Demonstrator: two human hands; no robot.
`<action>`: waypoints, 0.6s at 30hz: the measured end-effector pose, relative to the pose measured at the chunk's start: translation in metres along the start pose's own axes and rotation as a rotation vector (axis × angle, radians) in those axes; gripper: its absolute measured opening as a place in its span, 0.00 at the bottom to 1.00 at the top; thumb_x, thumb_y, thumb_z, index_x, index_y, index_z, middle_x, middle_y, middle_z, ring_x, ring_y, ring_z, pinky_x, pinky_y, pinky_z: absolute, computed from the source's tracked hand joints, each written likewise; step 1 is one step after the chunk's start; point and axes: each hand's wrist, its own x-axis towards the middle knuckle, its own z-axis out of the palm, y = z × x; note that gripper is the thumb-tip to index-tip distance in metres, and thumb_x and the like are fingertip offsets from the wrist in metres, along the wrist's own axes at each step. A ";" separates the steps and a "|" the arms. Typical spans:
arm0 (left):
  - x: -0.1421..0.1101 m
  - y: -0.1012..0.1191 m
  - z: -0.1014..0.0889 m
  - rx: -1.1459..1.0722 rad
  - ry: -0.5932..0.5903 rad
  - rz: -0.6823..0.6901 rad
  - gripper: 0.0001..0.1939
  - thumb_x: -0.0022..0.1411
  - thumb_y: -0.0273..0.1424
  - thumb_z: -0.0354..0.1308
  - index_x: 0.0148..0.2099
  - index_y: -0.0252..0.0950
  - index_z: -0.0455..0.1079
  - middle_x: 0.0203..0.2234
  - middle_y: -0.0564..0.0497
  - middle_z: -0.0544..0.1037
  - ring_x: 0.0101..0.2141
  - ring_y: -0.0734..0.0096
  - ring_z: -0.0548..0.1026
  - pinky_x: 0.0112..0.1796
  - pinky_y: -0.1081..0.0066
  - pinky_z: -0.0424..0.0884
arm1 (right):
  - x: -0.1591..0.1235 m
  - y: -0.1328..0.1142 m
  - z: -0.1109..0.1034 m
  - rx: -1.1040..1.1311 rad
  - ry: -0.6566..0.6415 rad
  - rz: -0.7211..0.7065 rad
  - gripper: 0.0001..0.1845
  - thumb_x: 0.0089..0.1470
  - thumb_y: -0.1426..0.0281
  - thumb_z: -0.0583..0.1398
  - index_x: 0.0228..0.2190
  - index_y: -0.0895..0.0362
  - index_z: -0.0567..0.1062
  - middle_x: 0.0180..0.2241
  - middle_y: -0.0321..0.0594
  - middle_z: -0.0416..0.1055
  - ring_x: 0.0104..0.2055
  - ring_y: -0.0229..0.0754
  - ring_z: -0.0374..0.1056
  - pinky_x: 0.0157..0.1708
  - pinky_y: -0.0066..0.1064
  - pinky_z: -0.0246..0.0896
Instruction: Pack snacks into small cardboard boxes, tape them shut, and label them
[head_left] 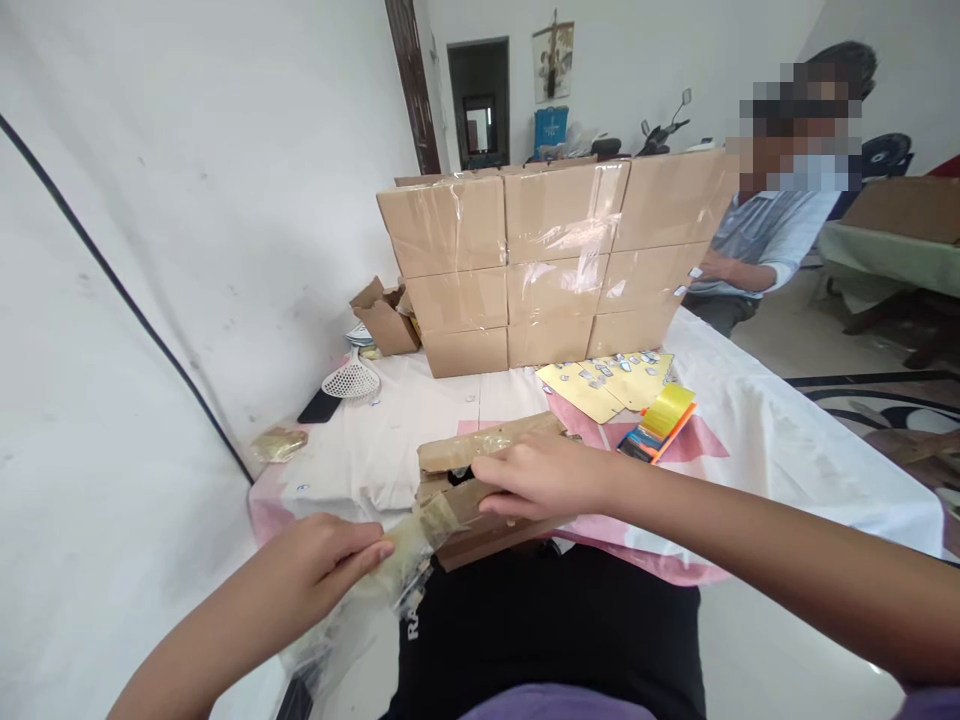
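Two hands: the left hand [341, 560] is closed on a bunched strip of clear tape [409, 555]; the right hand [536, 478] has its fingers curled down on the top of the small box [480, 540], gripping it near the opening.
Trousers: the black trousers [555, 630] carry pale capitals; "RA" can be read, the rest is hidden.
Blue box: the blue box [551, 128] at the back has faint pale marks, too small to read.
Yellow sheets: small pale stickers dot the yellow sheets [581, 393]; any print on them is too small to read.
Small box: plain brown cardboard, long and low, flaps parted over a dark gap, shiny tape along the far flap; it lies at the near edge of the tablecloth [394, 430], below the big stack of boxes [551, 270].
Tape cutter: the orange and blue tape cutter [660, 422], with yellowish tape, lies right of the small box.
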 end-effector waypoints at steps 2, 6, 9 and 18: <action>-0.001 -0.001 -0.002 0.001 0.001 0.001 0.26 0.71 0.50 0.40 0.28 0.38 0.58 0.21 0.55 0.65 0.24 0.72 0.64 0.29 0.71 0.56 | 0.000 0.003 0.000 -0.013 0.019 -0.006 0.11 0.66 0.60 0.56 0.42 0.54 0.69 0.27 0.37 0.73 0.25 0.39 0.62 0.24 0.30 0.36; -0.002 -0.006 0.000 -0.014 0.017 -0.001 0.26 0.71 0.50 0.39 0.27 0.38 0.58 0.22 0.54 0.66 0.25 0.71 0.67 0.29 0.72 0.59 | 0.001 0.008 0.002 -0.002 0.035 -0.023 0.11 0.67 0.60 0.55 0.41 0.54 0.69 0.26 0.36 0.72 0.25 0.38 0.62 0.23 0.31 0.34; -0.004 -0.013 0.007 -0.026 0.029 0.013 0.25 0.71 0.49 0.40 0.28 0.38 0.60 0.22 0.54 0.68 0.27 0.70 0.70 0.31 0.73 0.62 | 0.003 0.009 0.003 0.026 0.030 -0.046 0.10 0.67 0.60 0.55 0.40 0.54 0.68 0.26 0.36 0.72 0.25 0.38 0.62 0.23 0.31 0.34; -0.009 -0.029 0.023 -0.030 0.181 0.162 0.21 0.72 0.42 0.43 0.27 0.39 0.61 0.22 0.56 0.69 0.26 0.73 0.71 0.32 0.76 0.67 | 0.013 0.007 0.014 0.021 0.079 -0.123 0.10 0.68 0.61 0.52 0.40 0.54 0.67 0.27 0.37 0.73 0.25 0.39 0.61 0.23 0.33 0.34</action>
